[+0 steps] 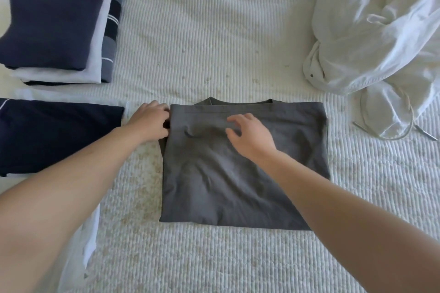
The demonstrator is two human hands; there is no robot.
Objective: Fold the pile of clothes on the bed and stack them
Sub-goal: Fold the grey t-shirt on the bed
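Observation:
A grey T-shirt (240,173) lies folded into a rectangle in the middle of the bed. My left hand (148,122) pinches its upper left corner. Over the shirt's upper middle hovers my right hand (250,134), fingers loosely spread and holding nothing. A stack of folded clothes (54,24) with a navy piece on top sits at the far left. Nearer me on the left lies a second folded navy garment (54,135) on white cloth. An unfolded white garment (381,43) with drawstrings is crumpled at the far right.
The white ribbed bed cover (214,31) spreads under everything. A white cloth (91,245) lies under my left forearm at the bed's left side. The white garment's cords (404,131) trail toward the shirt's right side.

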